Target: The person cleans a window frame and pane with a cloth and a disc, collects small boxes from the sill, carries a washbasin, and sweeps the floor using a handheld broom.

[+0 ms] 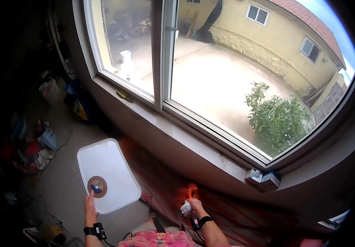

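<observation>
My left hand [90, 208] grips the lower left edge of a white tray [111, 164] with rounded corners and a raised rim. Its thumb lies on top, against a brown cutting disc [99, 182] with a printed centre label that rests flat on the tray; the fingers underneath are hidden. My right hand [195, 206] is closed around a crumpled white cloth or paper [185, 208]. Just beyond that hand is a bright orange thing [192, 191]; I cannot tell what it is or whether the hand holds it too.
A sill under the large window holds pliers [124, 96] with yellow handles and small boxes [263, 178]. Reddish striped sheeting [243, 214] covers the floor along the wall. Bags and clutter [45, 138] lie at the left, near a white bucket [49, 88].
</observation>
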Action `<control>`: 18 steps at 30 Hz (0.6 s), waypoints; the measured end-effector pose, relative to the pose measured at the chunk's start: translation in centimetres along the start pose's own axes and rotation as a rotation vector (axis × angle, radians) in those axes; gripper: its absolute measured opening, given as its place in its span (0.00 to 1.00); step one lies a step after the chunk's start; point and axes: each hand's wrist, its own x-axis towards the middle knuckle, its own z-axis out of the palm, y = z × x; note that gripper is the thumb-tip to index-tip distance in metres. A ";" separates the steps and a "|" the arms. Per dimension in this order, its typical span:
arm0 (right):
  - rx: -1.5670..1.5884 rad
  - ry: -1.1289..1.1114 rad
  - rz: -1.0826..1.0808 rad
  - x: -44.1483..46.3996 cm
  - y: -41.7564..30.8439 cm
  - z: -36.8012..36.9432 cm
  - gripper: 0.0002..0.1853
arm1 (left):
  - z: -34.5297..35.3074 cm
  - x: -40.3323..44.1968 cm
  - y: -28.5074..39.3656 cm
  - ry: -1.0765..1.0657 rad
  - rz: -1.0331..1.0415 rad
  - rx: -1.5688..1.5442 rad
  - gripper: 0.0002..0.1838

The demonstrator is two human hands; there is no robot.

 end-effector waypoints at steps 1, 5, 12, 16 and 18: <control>-0.130 0.031 -0.049 -0.6 -0.1 0.6 0.06 | 0.3 0.9 0.6 -0.017 -0.010 0.006 0.21; -0.688 0.147 -0.244 1.8 1.3 0.6 0.14 | 1.3 4.6 1.5 -0.114 0.017 0.030 0.20; -1.281 0.272 -0.171 1.6 2.8 1.8 0.27 | 1.8 8.9 1.0 -0.207 -0.045 0.087 0.19; -1.165 0.333 -0.187 -1.1 2.9 3.0 0.25 | 2.6 10.4 0.5 -0.258 -0.096 0.137 0.21; -1.106 0.372 -0.217 -1.5 2.8 2.2 0.23 | 3.7 10.9 0.5 -0.303 -0.141 0.137 0.21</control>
